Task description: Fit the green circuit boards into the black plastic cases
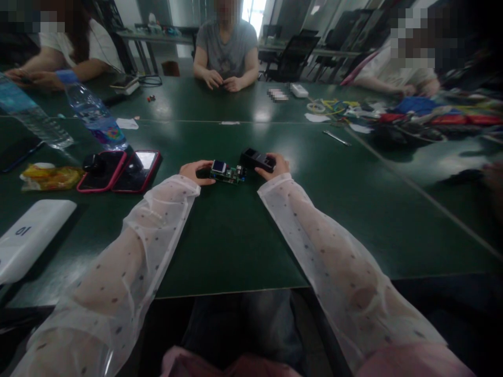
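Observation:
A green circuit board [230, 175] with a small screen at its left end is held at that end by my left hand [195, 173], thumb and fingers closed on it. My right hand [278, 166] grips the right end of a black case [256, 159], which tilts down to the right. The case's left end lies just above and beside the board's right end; whether they touch I cannot tell. Both are at the middle of the green table [236, 230]. Sheer dotted sleeves cover both my arms.
On the left are a white power bank [35, 235], a phone in a pink case [137, 170], a yellow packet [51, 177] and two bottles, one upright [94, 112]. Cables [334, 107] and bags lie at the right back. Several people sit around the table.

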A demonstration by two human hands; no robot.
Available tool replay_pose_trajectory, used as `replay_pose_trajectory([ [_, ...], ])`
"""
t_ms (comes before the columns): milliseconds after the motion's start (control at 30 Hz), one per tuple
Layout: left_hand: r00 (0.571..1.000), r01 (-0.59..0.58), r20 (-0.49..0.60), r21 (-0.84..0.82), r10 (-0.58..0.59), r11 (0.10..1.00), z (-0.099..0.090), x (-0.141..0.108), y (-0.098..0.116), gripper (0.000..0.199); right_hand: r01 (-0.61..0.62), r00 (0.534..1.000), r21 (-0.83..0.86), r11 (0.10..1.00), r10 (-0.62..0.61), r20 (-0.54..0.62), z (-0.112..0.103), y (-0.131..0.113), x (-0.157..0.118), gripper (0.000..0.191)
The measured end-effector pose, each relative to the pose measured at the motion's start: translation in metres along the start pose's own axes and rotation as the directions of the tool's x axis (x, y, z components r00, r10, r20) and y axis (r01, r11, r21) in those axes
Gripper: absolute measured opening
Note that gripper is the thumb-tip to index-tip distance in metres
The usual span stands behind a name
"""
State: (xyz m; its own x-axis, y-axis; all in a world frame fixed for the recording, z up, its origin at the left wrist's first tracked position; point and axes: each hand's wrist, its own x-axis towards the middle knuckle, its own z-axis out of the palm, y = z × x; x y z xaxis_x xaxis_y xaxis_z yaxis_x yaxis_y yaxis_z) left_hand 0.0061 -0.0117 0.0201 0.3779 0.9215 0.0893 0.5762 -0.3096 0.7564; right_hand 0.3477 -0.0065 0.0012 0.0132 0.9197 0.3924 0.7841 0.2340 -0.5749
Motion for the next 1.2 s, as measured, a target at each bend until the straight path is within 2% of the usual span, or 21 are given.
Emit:
replay_pose_trajectory([
  [200, 1.000, -0.008, 0.008, -0.031, 0.008, 1.000, 0.000, -0.005, 0.008, 0.080, -0.015, 1.000, -0.005, 1.000, 0.015, -0.007, 0.002, 0.003, 0.004, 0.064],
  [333, 0.999, 0.029, 0.014, -0.016, -0.029, 0.999, -0.001, -0.007, 0.014, 0.080, -0.041, 0.999, 0.015, 0.999, 0.041, -0.011, 0.003, 0.001, 0.005, 0.067],
  [500, 1.000, 0.010, 0.016, -0.017, -0.010, 1.000, -0.001, -0.006, 0.013, 0.079, -0.098, 0.995, 0.107, 0.989, 0.097, 0.011, 0.005, -0.004, 0.004, 0.060],
  [600, 1.000, -0.014, 0.007, -0.038, 0.015, 0.999, 0.000, -0.005, 0.010, 0.080, -0.081, 0.995, 0.213, 0.974, 0.092, -0.044, 0.007, -0.008, 0.000, 0.057],
  [767, 1.000, -0.025, 0.004, -0.068, 0.025, 0.997, 0.002, -0.003, -0.002, 0.081, 0.021, 0.991, 0.346, 0.938, 0.026, -0.130, 0.016, -0.027, -0.007, 0.062],
  [867, 0.999, -0.037, 0.000, -0.102, 0.037, 0.994, 0.003, -0.001, -0.007, 0.079, 0.098, 0.990, 0.367, 0.925, -0.052, -0.133, 0.022, -0.041, -0.009, 0.065],
  [967, 0.999, -0.043, 0.027, -0.059, 0.044, 0.997, 0.000, 0.000, -0.007, 0.080, 0.151, 0.981, 0.352, 0.924, -0.096, -0.169, 0.025, -0.050, -0.009, 0.066],
  [1067, 0.998, -0.046, 0.045, -0.006, 0.046, 0.999, -0.003, 0.000, -0.002, 0.085, 0.147, 0.978, 0.325, 0.934, -0.089, -0.187, 0.019, -0.057, -0.010, 0.066],
  [1200, 0.997, -0.050, 0.064, -0.040, 0.052, 0.998, -0.004, -0.002, 0.004, 0.088, 0.084, 0.991, 0.299, 0.950, -0.049, -0.122, 0.005, -0.071, -0.018, 0.063],
])
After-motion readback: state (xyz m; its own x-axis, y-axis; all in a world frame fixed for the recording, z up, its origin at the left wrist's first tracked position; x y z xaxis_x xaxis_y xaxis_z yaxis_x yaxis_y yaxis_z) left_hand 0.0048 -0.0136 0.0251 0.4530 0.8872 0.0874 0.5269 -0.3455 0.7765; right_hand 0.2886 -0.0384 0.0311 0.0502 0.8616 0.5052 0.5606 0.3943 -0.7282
